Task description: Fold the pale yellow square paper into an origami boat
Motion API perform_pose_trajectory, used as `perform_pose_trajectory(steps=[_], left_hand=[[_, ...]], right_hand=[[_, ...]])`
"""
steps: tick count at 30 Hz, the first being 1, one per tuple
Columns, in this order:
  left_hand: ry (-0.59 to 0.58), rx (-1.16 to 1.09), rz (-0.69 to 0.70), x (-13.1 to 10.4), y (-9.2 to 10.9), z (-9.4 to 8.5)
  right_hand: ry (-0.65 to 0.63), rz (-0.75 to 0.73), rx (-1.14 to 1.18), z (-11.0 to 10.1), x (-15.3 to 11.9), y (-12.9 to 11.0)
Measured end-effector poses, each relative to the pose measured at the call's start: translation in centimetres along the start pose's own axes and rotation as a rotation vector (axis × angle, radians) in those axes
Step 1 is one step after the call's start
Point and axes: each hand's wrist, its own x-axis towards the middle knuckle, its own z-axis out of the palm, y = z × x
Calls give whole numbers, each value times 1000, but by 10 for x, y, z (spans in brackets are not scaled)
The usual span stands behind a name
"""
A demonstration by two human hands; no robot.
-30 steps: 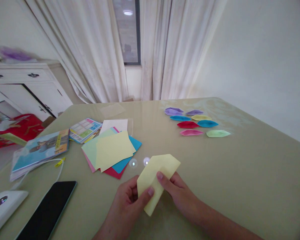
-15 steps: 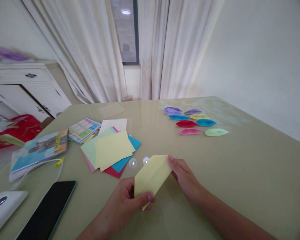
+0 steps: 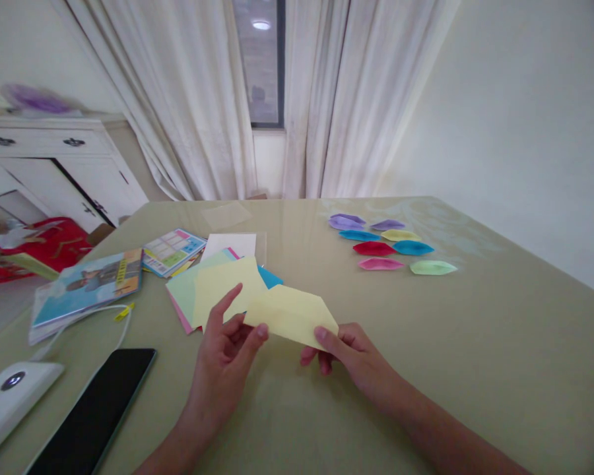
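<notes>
A folded pale yellow paper [image 3: 292, 313] with slanted corners is held up above the table. My right hand [image 3: 359, 353] pinches its lower right corner, thumb on top and fingers beneath. At the paper's left end, my left hand [image 3: 230, 346] holds the lower edge between thumb and fingers, with its index finger raised. Behind my left hand lies a fanned stack of coloured sheets [image 3: 222, 284], yellow on top. Farther back on the right, several folded paper pieces rest on the table, among them a red one [image 3: 373, 249], a blue one [image 3: 414, 247] and a green one [image 3: 433, 267].
A black phone [image 3: 99, 409], a white device [image 3: 17, 402] with a cable, and a book [image 3: 89, 287] lie on the left. Printed cards [image 3: 173, 251] sit behind them. The table [image 3: 475, 343] meets a wall on the right.
The yellow paper has turned so that it lies more level, its right end lower. My left hand has moved up and left to its left end, index finger lifted. The view has shifted slightly.
</notes>
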Motion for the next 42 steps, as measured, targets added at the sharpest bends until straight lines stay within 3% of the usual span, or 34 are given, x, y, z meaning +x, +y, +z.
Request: perform_pose_trajectory(steps=[2,5,8,12,15,21,29,42], left_hand=[[-104,-13,47,-7,-7,3],[-255,163,79,-14,-15,4],[-285,236,79,-15,-15,1],[-342,196,62,-12,-10,-4],[-373,262,114,-14,-9,-5],[-288,394,302,-18,-5,-1],[-179,143,204,-21,5,6],[-95,46,104,-32,6,12]], right_hand=[[30,-1,38,9,-3,1],[15,4,65,18,-7,1],[7,-19,152,16,-5,-1],[101,-28,358,10,-2,-4],[120,-63,385,14,-3,-5],[145,-259,111,14,-13,-4],[84,-555,-141,9,-19,-1],[186,-592,-188,16,-22,-1]])
